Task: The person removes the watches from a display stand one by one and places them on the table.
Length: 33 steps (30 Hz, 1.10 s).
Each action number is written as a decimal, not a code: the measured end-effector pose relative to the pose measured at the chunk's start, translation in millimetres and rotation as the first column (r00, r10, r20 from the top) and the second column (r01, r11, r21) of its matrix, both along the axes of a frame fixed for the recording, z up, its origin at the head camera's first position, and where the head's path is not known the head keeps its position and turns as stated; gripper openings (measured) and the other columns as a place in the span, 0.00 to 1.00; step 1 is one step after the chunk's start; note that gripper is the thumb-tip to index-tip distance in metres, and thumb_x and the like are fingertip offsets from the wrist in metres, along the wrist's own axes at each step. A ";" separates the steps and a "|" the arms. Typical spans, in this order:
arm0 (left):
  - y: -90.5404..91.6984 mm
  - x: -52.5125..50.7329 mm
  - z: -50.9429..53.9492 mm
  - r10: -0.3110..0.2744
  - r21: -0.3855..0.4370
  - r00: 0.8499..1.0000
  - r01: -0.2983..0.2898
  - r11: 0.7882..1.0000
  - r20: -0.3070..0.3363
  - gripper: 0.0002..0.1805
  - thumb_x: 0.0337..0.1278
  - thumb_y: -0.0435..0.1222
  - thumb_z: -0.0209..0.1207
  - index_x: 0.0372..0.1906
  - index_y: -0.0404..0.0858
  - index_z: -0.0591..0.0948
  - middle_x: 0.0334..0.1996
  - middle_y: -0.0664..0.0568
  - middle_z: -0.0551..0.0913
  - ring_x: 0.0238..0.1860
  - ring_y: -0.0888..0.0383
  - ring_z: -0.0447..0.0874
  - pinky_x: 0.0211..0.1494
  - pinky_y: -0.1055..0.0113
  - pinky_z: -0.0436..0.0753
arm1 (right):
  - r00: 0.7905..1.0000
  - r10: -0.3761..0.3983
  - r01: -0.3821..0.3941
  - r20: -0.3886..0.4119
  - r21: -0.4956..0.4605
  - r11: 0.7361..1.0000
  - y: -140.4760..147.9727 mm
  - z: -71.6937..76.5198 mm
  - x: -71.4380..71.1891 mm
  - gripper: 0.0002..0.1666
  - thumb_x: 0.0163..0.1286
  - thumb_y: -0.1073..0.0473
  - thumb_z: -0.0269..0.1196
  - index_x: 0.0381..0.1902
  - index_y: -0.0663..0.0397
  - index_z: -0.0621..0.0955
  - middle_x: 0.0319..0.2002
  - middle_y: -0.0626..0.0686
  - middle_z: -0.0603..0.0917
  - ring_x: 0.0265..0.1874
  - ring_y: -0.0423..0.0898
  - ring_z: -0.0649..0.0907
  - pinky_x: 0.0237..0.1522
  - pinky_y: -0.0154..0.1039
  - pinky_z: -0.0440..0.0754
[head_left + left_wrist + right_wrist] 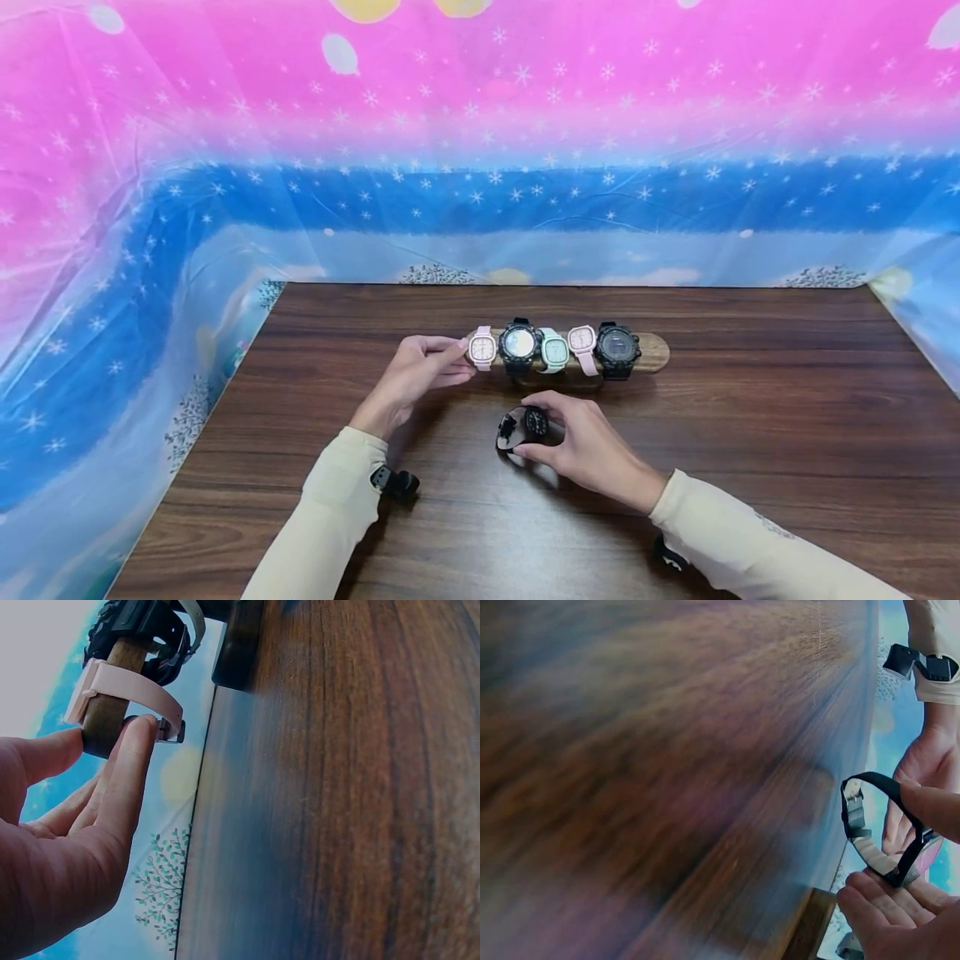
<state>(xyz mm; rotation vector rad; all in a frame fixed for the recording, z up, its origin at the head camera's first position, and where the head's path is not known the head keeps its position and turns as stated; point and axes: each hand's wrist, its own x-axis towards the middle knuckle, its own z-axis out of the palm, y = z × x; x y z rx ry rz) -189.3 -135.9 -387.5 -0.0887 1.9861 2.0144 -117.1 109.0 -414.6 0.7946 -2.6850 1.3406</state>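
Observation:
Between the thumb and fingers of my right hand is a black wristwatch, its strap fastened into a loop. My left hand pinches the left end of a wooden watch stand, as the left wrist view shows at the bar's tip. Several watches ring the bar: a pale pink one beside my left fingers, a chunky black one, a mint green one, a tilted pink one and another black one at the right.
The stand's dark base rests on a brown wood-grain table. Behind and to the left hangs a pink and blue printed cloth. Small black cameras are strapped at both wrists.

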 end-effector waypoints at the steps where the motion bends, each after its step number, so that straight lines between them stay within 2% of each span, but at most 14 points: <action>1: 0.0 0.0 -0.1 0.000 0.001 1.000 0.000 1.000 0.000 0.21 0.74 0.33 0.57 0.60 0.20 0.75 0.44 0.34 0.84 0.40 0.53 0.89 0.50 0.63 0.88 | 1.000 -0.009 0.009 0.001 0.001 1.000 -1.1 -0.1 -0.6 0.31 0.54 0.59 0.80 0.55 0.63 0.82 0.48 0.54 0.88 0.49 0.48 0.86 0.53 0.48 0.86; 7: 0.5 0.1 0.1 -0.001 0.000 1.000 0.001 1.000 -0.002 0.20 0.74 0.34 0.58 0.60 0.21 0.76 0.44 0.35 0.85 0.40 0.53 0.89 0.50 0.63 0.88 | 0.999 -0.045 0.045 0.005 0.005 0.999 -6.8 -1.4 -2.9 0.32 0.53 0.59 0.80 0.54 0.63 0.82 0.47 0.55 0.88 0.45 0.48 0.87 0.49 0.48 0.87; 15: 0.0 0.1 0.2 -0.002 0.002 1.000 0.002 1.000 0.005 0.21 0.73 0.34 0.58 0.60 0.21 0.76 0.44 0.35 0.85 0.42 0.51 0.89 0.51 0.62 0.88 | 0.997 -0.076 0.076 -0.006 0.089 0.993 -15.0 -5.9 -6.0 0.32 0.51 0.56 0.81 0.53 0.61 0.83 0.42 0.53 0.89 0.35 0.41 0.82 0.40 0.40 0.83; 23: -0.3 -0.6 -0.2 -0.005 0.005 1.000 0.005 1.000 0.004 0.21 0.73 0.34 0.58 0.60 0.21 0.76 0.44 0.35 0.85 0.42 0.51 0.89 0.51 0.63 0.88 | 0.996 -0.062 0.072 -0.066 0.160 0.984 -20.9 -8.7 -7.6 0.31 0.51 0.55 0.81 0.51 0.60 0.85 0.45 0.53 0.89 0.43 0.50 0.86 0.47 0.49 0.83; 26: -0.3 -0.4 0.2 -0.006 0.003 1.000 0.006 1.000 0.003 0.21 0.74 0.34 0.58 0.60 0.21 0.76 0.44 0.35 0.85 0.41 0.52 0.89 0.51 0.63 0.88 | 0.995 -0.058 0.072 -0.081 0.182 0.981 -22.4 -8.8 -7.8 0.30 0.51 0.56 0.81 0.51 0.60 0.85 0.45 0.54 0.89 0.42 0.51 0.87 0.46 0.50 0.84; 33: -0.7 -1.2 -0.6 -0.001 -0.003 1.000 0.001 1.000 0.011 0.20 0.74 0.34 0.58 0.60 0.22 0.76 0.44 0.35 0.85 0.40 0.54 0.89 0.51 0.63 0.88 | 0.996 -0.082 0.089 -0.042 0.211 0.974 -25.9 -7.3 -7.1 0.30 0.51 0.55 0.82 0.51 0.59 0.85 0.45 0.53 0.89 0.44 0.50 0.87 0.45 0.47 0.86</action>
